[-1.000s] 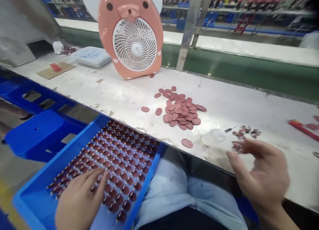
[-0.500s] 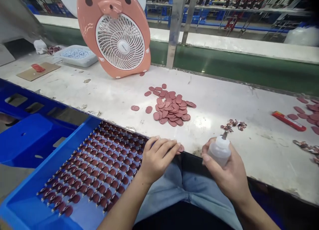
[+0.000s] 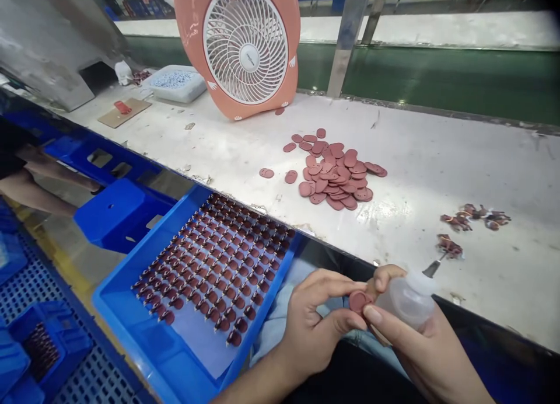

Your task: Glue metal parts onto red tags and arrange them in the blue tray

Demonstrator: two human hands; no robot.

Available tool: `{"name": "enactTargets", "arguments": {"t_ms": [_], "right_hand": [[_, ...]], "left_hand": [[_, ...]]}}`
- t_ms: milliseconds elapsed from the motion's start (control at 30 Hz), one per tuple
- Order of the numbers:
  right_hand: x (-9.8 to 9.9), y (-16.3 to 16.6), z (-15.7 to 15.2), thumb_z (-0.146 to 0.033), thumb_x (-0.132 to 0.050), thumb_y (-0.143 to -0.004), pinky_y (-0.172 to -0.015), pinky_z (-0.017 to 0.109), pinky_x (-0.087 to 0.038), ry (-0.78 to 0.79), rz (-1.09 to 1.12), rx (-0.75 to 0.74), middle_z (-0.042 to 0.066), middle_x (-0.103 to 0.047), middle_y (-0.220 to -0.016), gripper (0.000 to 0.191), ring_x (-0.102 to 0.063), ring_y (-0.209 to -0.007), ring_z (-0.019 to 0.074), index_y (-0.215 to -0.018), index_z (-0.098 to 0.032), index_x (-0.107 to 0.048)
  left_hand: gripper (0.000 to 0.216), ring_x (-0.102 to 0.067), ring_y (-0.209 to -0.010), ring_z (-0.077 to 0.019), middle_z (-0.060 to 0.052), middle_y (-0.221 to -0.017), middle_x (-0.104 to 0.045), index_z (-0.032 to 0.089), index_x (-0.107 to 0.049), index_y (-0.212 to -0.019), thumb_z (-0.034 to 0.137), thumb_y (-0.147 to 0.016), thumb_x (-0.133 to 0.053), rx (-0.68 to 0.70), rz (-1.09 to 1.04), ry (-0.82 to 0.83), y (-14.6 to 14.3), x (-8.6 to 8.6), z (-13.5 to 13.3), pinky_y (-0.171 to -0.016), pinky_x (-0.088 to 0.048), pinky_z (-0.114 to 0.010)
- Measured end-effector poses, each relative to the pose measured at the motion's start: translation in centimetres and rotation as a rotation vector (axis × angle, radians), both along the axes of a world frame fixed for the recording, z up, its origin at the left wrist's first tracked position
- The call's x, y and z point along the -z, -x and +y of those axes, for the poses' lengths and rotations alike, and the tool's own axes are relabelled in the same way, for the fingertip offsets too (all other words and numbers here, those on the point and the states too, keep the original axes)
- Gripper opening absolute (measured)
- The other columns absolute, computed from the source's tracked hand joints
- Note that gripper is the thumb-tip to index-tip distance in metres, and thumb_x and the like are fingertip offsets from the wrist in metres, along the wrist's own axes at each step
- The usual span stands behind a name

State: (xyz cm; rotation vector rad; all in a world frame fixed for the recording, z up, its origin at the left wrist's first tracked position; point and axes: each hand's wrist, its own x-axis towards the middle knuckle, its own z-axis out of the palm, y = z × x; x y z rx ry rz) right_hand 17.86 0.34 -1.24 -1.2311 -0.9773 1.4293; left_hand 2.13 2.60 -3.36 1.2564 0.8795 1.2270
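Observation:
My left hand pinches a flat reddish-brown oval piece between thumb and fingers, just past the bench's front edge. Wrapped in my right hand is a translucent squeeze bottle, tilted, its thin nozzle pointing up and right. The right thumb and a fingertip also touch the oval piece. Close to the nozzle tip lies a small brown-and-white figure on the bench, with several more small figures beyond it. A loose pile of matching oval pieces sits ahead of my hands.
At left, a blue tray below bench height holds rows of small assembled pieces. An orange fan stands on the white bench. Behind it are a white tub and cardboard. A person's arm shows far left.
My left hand has moved right from the bench edge to meet my right hand, bringing an oval piece up. The bottle now leans further right. The view has tilted downward and turned left.

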Motion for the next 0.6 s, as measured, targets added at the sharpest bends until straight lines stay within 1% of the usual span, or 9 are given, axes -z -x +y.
{"name": "enactTargets", "arguments": {"t_ms": [67,133,167,233,300,400,467,533,600], "right_hand": [[-0.3,0.2,0.0,-0.039,-0.078,-0.083,-0.054,0.020,-0.045,0.051,-0.064,-0.014,-0.002,-0.057,-0.071,0.033,-0.055,-0.062,0.0122,-0.093,-0.024,-0.050],[-0.6,0.3,-0.1,-0.049,-0.078,-0.080,-0.051,0.021,-0.045,0.153,-0.056,-0.006,-0.002,-0.058,-0.073,0.040,-0.053,-0.058,0.0118,-0.095,-0.025,-0.051],[-0.6,0.2,-0.3,-0.058,-0.075,-0.080,-0.049,0.022,-0.044,0.190,-0.032,-0.010,-0.002,-0.058,-0.073,0.044,-0.051,-0.055,0.0122,-0.098,-0.025,-0.052],[-0.2,-0.6,-0.6,-0.074,-0.056,-0.084,-0.044,0.025,-0.043,0.219,-0.018,-0.044,-0.001,-0.057,-0.070,0.054,-0.051,-0.051,0.0145,-0.110,-0.026,-0.050],[0.4,-2.0,-0.9,-0.073,-0.046,-0.089,-0.044,0.026,-0.045,0.164,-0.146,-0.130,0.000,-0.058,-0.070,0.057,-0.055,-0.052,0.0178,-0.121,-0.026,-0.045],[1.2,-4.1,-1.5,-0.054,-0.057,-0.091,-0.055,0.026,-0.056,0.019,-0.554,-0.195,0.001,-0.061,-0.085,0.048,-0.063,-0.064,0.0176,-0.127,-0.029,-0.039],[1.0,-4.9,-1.9,-0.045,-0.061,-0.091,-0.066,0.024,-0.060,-0.084,-0.741,-0.196,0.003,-0.063,-0.100,0.043,-0.068,-0.081,0.0183,-0.127,-0.031,-0.042],[0.3,-5.1,-2.2,-0.043,-0.061,-0.092,-0.071,0.020,-0.060,-0.189,-0.805,-0.165,0.005,-0.065,-0.113,0.039,-0.070,-0.095,0.0202,-0.127,-0.032,-0.050],[-0.7,-4.7,-2.7,-0.045,-0.064,-0.090,-0.071,0.017,-0.060,-0.253,-0.835,-0.086,0.004,-0.067,-0.119,0.036,-0.070,-0.098,0.0206,-0.124,-0.033,-0.059]], "left_hand": [[0.024,-0.067,-0.089,-0.0192,-0.005,-0.094,-0.074,0.027,-0.080,-0.098,0.039,-0.078,-0.080,0.042,-0.171,0.109,-0.4,0.0,-0.3,-0.083,-0.052,-0.031],[0.025,-0.067,-0.090,-0.0167,-0.003,-0.093,-0.074,0.026,-0.080,-0.096,0.036,-0.073,-0.085,0.063,-0.320,0.187,-0.3,0.0,-0.6,-0.084,-0.052,-0.027],[0.026,-0.067,-0.090,-0.0151,-0.002,-0.093,-0.075,0.026,-0.080,-0.095,0.035,-0.072,-0.086,0.076,-0.380,0.247,-0.2,0.0,-0.7,-0.083,-0.052,-0.025],[0.028,-0.068,-0.086,-0.0116,-0.001,-0.094,-0.078,0.025,-0.079,-0.094,0.035,-0.069,-0.088,0.092,-0.481,0.399,0.2,0.0,-0.9,-0.081,-0.052,-0.021],[0.028,-0.069,-0.079,-0.0091,-0.002,-0.094,-0.080,0.024,-0.078,-0.093,0.034,-0.069,-0.089,0.073,-0.550,0.535,0.6,-0.1,-1.1,-0.076,-0.053,-0.018],[0.029,-0.068,-0.069,-0.0080,-0.003,-0.087,-0.080,0.022,-0.078,-0.090,0.035,-0.067,-0.089,0.018,-0.618,0.621,1.0,-0.5,-1.2,-0.069,-0.054,-0.017],[0.032,-0.068,-0.068,-0.0080,-0.003,-0.084,-0.079,0.021,-0.077,-0.093,0.037,-0.068,-0.089,-0.012,-0.659,0.660,1.1,-0.7,-1.1,-0.067,-0.055,-0.017],[0.034,-0.068,-0.068,-0.0079,-0.002,-0.083,-0.078,0.021,-0.077,-0.095,0.038,-0.068,-0.088,-0.030,-0.684,0.695,1.1,-1.0,-1.0,-0.067,-0.056,-0.017],[0.034,-0.068,-0.069,-0.0082,-0.002,-0.083,-0.078,0.020,-0.077,-0.095,0.040,-0.069,-0.087,-0.038,-0.686,0.717,1.1,-1.2,-1.0,-0.066,-0.057,-0.017]]}}
